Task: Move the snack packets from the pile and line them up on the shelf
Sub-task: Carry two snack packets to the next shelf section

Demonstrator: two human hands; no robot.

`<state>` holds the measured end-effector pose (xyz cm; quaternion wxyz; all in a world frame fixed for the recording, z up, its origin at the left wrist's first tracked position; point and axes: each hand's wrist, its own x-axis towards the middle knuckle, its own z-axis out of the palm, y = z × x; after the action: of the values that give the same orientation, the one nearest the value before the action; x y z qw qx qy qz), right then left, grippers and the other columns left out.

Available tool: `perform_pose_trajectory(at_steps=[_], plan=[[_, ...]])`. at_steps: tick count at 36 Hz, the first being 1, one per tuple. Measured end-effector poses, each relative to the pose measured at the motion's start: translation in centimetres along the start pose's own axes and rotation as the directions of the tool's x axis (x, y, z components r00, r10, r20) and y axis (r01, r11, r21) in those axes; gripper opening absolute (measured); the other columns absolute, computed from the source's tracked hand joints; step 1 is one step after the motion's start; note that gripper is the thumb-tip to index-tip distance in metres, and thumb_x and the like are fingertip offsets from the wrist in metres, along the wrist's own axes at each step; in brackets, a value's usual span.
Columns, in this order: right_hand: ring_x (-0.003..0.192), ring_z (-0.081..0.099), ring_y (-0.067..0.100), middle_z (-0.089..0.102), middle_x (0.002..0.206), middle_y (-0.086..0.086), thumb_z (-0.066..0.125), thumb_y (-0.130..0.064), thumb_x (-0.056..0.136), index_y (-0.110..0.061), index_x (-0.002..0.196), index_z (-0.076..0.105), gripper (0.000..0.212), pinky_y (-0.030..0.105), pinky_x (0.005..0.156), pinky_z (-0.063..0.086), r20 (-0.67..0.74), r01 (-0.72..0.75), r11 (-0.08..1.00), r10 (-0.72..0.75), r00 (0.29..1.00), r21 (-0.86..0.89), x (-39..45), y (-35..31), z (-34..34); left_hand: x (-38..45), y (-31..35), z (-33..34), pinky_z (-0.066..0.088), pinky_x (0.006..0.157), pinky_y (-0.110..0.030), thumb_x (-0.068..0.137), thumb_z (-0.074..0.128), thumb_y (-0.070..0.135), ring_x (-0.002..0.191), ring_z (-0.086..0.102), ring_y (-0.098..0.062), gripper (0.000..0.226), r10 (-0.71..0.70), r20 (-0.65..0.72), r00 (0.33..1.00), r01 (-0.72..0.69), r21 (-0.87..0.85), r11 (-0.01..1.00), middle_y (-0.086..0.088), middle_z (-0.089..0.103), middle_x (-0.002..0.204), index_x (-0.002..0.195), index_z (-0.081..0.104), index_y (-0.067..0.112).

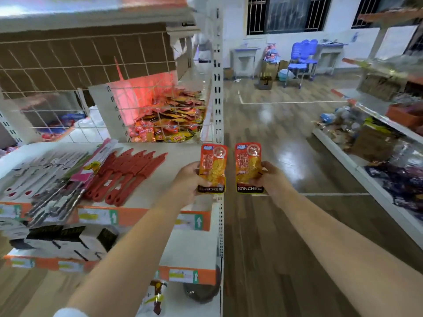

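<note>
Each of my hands holds one orange-red snack packet upright, label toward me, at the right end of the shelving unit. My left hand (186, 179) grips the left packet (213, 165) by its lower left edge. My right hand (270, 179) grips the right packet (248, 167) by its lower right edge. Behind a wire guard on the shelf above lies the pile of snack packets (169, 117), orange and red. The left packet hangs over the right end of the white shelf (174, 161); the right one is out over the aisle floor.
Red plastic knives (128, 175) and packaged knives (45, 177) lie on the white shelf to the left. The perforated shelf upright (217, 88) stands just behind the packets. Another goods-filled shelf unit (377, 143) lines the right side of the wooden-floored aisle. Chairs and desks stand at the far wall.
</note>
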<state>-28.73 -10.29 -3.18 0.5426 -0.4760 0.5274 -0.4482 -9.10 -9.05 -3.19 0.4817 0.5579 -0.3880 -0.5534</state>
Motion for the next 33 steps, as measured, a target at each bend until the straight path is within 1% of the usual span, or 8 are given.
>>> perform_pose_trajectory(at_steps=[2, 4, 8, 14, 18, 23, 27, 33], plan=[[0.072, 0.066, 0.008, 0.065, 0.087, 0.006, 0.049, 0.026, 0.077, -0.012, 0.084, 0.056, 0.040, 0.018, 0.060, 0.050, 0.017, -0.007, 0.999, 0.006, 1.000, 0.045, 1.1, 0.0, -2.3, 0.5, 0.1, 2.1, 0.053, 0.077, -0.036, 0.070, 0.048, -0.030, 0.085, 0.062, -0.024, 0.060, 0.026, -0.011, 1.000, -0.026, -0.008, 1.000, -0.006, 0.064, 0.089, 0.119, 0.055, 0.004], [0.082, 0.066, 0.017, 0.067, 0.088, 0.007, 0.048, 0.028, 0.075, -0.001, 0.101, 0.057, 0.040, 0.027, 0.071, 0.053, 0.037, 0.015, 0.999, -0.016, 0.999, 0.039, 2.3, -0.1, -4.7, 1.0, 0.3, 4.4, 0.052, 0.071, -0.033, 0.070, 0.048, -0.030, 0.080, 0.062, -0.022, 0.059, 0.058, -0.021, 0.998, -0.058, -0.018, 0.998, -0.007, 0.063, 0.089, 0.116, 0.053, 0.006], [0.053, 0.062, -0.002, 0.066, 0.064, -0.008, 0.048, 0.030, 0.074, 0.003, 0.115, 0.052, 0.049, 0.015, 0.053, 0.051, 0.091, 0.044, 0.999, -0.047, 0.995, 0.029, 3.7, -1.2, -9.4, 1.9, 0.3, 8.9, 0.052, 0.070, -0.031, 0.072, 0.049, -0.029, 0.079, 0.063, -0.020, 0.050, 0.106, -0.047, 0.993, -0.109, -0.053, 0.993, -0.004, 0.064, 0.088, 0.097, 0.054, 0.013], [0.054, 0.062, -0.003, 0.067, 0.059, -0.013, 0.048, 0.029, 0.075, 0.001, 0.115, 0.051, 0.050, 0.012, 0.052, 0.049, 0.140, 0.057, 0.998, -0.062, 0.988, 0.039, 5.7, -2.0, -14.8, 3.7, -0.3, 14.9, 0.051, 0.081, -0.037, 0.071, 0.049, -0.029, 0.088, 0.063, -0.025, 0.058, 0.157, -0.056, 0.986, -0.161, -0.087, 0.983, -0.007, 0.064, 0.094, 0.109, 0.053, 0.015], [0.063, 0.064, 0.004, 0.067, 0.071, -0.009, 0.051, 0.026, 0.076, -0.008, 0.107, 0.051, 0.045, 0.016, 0.056, 0.050, 0.153, 0.050, 0.998, -0.053, 0.987, 0.026, 7.7, -2.2, -17.1, 5.7, -0.5, 17.6, 0.052, 0.080, -0.036, 0.069, 0.051, -0.029, 0.084, 0.063, -0.021, 0.059, 0.177, -0.088, 0.980, -0.184, -0.079, 0.980, -0.004, 0.064, 0.089, 0.105, 0.053, 0.017], [0.068, 0.061, 0.006, 0.064, 0.077, -0.007, 0.052, 0.025, 0.076, -0.010, 0.106, 0.051, 0.045, 0.017, 0.057, 0.050, 0.161, 0.033, 0.999, -0.035, 0.986, 0.017, 11.9, -2.0, -18.4, 9.9, -0.4, 19.5, 0.048, 0.092, -0.045, 0.067, 0.056, -0.028, 0.099, 0.061, -0.031, 0.064, 0.197, -0.135, 0.971, -0.204, -0.042, 0.978, -0.005, 0.065, 0.095, 0.112, 0.051, 0.017], [0.077, 0.059, 0.010, 0.062, 0.084, -0.003, 0.053, 0.022, 0.078, -0.008, 0.110, 0.052, 0.044, 0.025, 0.070, 0.050, 0.173, 0.048, 0.998, -0.042, 0.984, -0.030, 16.8, -1.8, -19.2, 14.3, 0.0, 20.5, 0.047, 0.095, -0.050, 0.065, 0.059, -0.026, 0.103, 0.061, -0.031, 0.065, 0.216, -0.151, 0.965, -0.215, 0.022, 0.976, -0.003, 0.065, 0.097, 0.111, 0.052, 0.019], [0.078, 0.059, 0.008, 0.061, 0.092, 0.003, 0.055, 0.018, 0.082, -0.006, 0.117, 0.051, 0.043, 0.013, 0.055, 0.050, 0.194, 0.037, 0.988, -0.007, 0.981, -0.151, 26.2, -2.8, -19.0, 22.2, 1.7, 21.2, 0.049, 0.092, -0.046, 0.067, 0.060, -0.024, 0.100, 0.062, -0.025, 0.064, 0.217, -0.196, 0.956, -0.212, 0.045, 0.976, -0.001, 0.065, 0.098, 0.114, 0.051, 0.019]])
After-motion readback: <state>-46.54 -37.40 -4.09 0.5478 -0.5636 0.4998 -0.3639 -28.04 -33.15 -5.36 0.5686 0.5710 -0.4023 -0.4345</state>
